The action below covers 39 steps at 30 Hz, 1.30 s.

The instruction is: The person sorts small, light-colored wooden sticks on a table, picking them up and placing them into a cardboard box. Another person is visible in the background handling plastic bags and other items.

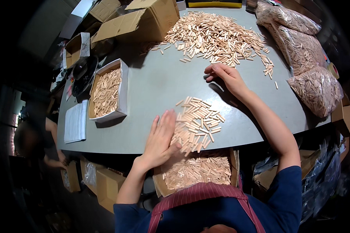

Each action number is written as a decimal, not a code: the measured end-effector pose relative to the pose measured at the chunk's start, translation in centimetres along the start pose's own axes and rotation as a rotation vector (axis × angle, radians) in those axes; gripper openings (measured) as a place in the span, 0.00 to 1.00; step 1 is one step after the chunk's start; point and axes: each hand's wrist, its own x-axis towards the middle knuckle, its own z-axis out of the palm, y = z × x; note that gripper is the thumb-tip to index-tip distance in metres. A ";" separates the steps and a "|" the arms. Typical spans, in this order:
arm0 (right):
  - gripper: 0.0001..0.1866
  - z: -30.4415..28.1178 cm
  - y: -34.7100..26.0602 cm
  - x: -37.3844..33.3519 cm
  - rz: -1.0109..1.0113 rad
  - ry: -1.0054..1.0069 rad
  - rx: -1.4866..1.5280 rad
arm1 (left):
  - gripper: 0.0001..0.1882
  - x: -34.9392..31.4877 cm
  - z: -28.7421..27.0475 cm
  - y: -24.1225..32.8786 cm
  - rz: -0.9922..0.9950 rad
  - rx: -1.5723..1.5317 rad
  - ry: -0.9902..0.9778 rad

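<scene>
Short wooden dowel pins (198, 120) lie in a loose patch near the table's front edge. My left hand (161, 136) is at the left side of this patch, palm down with its fingers stretched out. Below the edge, in front of my apron, a cardboard box (235, 165) is full of the same pins. Farther off, my right hand (226, 74) hovers by the near side of a large dowel pin heap (217, 35). Its fingers are loosely bent and apart, with nothing seen in them.
On the left stands a white box (123, 87) of pins beside folded paper (75, 121). An opened carton (151, 23) sits at the back left. Clear bags (303, 58) packed with pins line the right edge. Another person's arm (52, 134) shows at far left.
</scene>
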 end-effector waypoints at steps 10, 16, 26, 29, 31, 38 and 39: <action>0.19 -0.5 -0.3 0.1 0.011 -0.021 -0.019 | 0.26 -3.4 -0.7 -2.9 -0.303 -0.942 0.467; 0.20 -0.7 -0.2 0.0 0.005 -0.052 -0.069 | 0.25 -3.3 -0.2 -3.2 -0.209 -0.020 0.435; 0.20 -0.5 -0.4 0.1 0.008 -0.047 -0.103 | 0.38 -1.9 0.8 -1.8 -0.262 0.271 0.300; 0.19 -0.6 -0.4 0.1 0.004 -0.054 -0.124 | 0.41 -2.0 0.8 -1.9 -0.249 0.288 0.281; 0.19 -0.5 -0.5 0.1 0.008 -0.053 -0.129 | 0.42 -2.2 0.7 -1.8 -0.243 0.286 0.270; 0.17 -0.5 -0.5 0.0 0.016 -0.064 -0.144 | 0.43 -2.2 0.0 -1.4 -0.230 0.253 0.231; 0.17 -0.6 -0.5 0.1 0.014 -0.067 -0.150 | 0.43 -2.2 0.1 -1.6 -0.233 0.250 0.231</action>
